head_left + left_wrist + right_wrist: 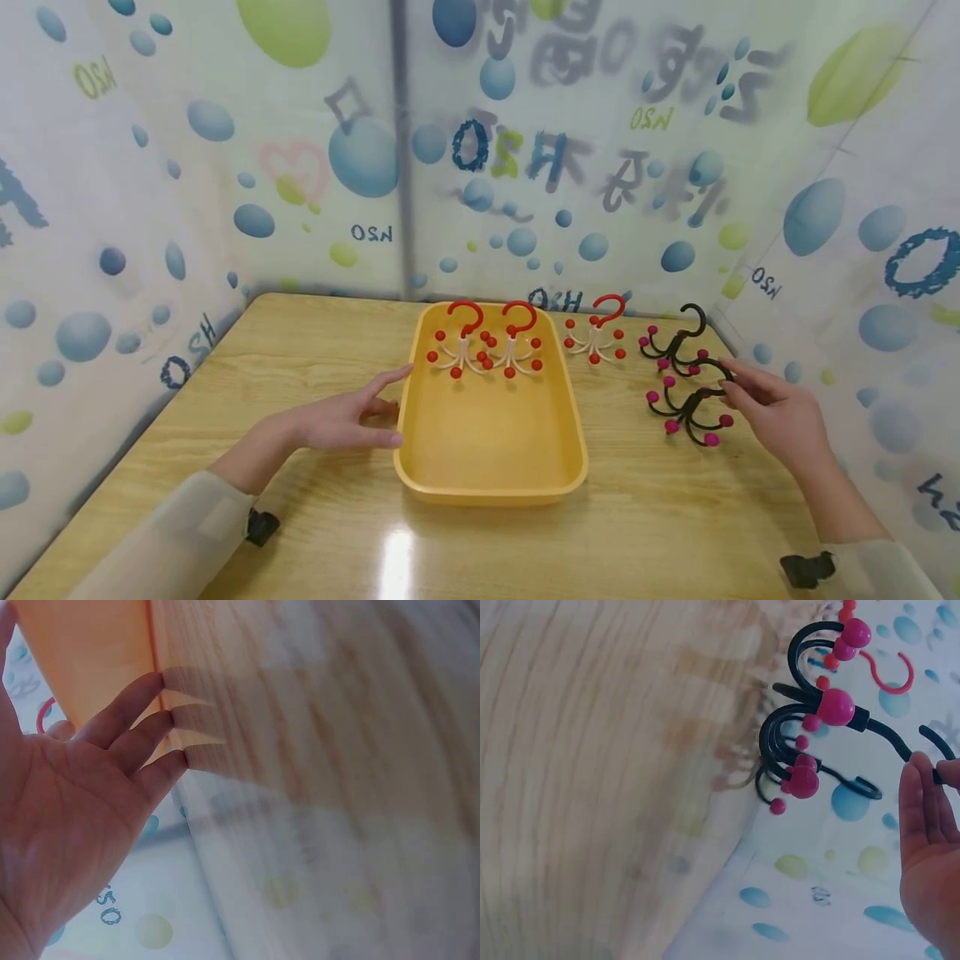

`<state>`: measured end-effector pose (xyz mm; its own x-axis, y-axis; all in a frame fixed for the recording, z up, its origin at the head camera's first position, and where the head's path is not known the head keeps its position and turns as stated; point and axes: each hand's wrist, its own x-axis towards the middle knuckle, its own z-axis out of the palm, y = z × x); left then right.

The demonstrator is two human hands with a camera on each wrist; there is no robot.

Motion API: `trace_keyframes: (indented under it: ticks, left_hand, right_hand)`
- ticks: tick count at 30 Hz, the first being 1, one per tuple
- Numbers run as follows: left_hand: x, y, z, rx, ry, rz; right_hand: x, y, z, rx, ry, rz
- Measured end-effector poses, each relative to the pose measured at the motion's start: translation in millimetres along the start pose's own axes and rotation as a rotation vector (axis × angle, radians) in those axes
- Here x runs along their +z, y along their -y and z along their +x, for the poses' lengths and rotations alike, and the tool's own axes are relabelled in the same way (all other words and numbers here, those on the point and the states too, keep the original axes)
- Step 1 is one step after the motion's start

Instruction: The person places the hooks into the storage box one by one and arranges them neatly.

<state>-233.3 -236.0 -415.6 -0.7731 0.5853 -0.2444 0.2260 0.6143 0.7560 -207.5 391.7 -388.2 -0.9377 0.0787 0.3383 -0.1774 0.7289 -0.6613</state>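
My right hand (783,421) pinches the curved top of a black hanger hook (691,406) between fingertips and thumb. This hook has several curled prongs with magenta ball tips, and it appears large in the right wrist view (860,718). Just behind it on the table stands a similar black hook (673,346). My left hand (341,422), fingers extended, touches the left side of a yellow tray (491,450). In the left wrist view, the fingertips (160,681) meet the tray wall. Inside the tray's far end are two white hooks with red tops and balls (464,332) (512,333).
A third white-and-red hook (596,335) stands on the wooden table (322,508), right of the tray's far corner. Patterned curtains (300,242) with blue and green dots enclose the table at the back and both sides.
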Motion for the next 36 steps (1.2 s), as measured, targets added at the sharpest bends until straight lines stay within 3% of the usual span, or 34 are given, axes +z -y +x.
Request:
trace_keyframes:
  ticks: [14, 27, 36]
  left_hand:
    - [-0.3, 0.8, -0.1, -0.007, 0.000, -0.010]
    - [-0.9, -2.5, -0.1, -0.013, -0.001, -0.012]
    - [-0.7, -0.2, 0.2, -0.015, 0.000, -0.022]
  right_hand:
    - [18.7, 72.9, -4.0, -0.169, 0.041, 0.112]
    - [51.8, 136.5, 4.2, -0.342, 0.028, 0.260]
    - [89.9, 171.0, 23.0, -0.319, 0.207, 0.278]
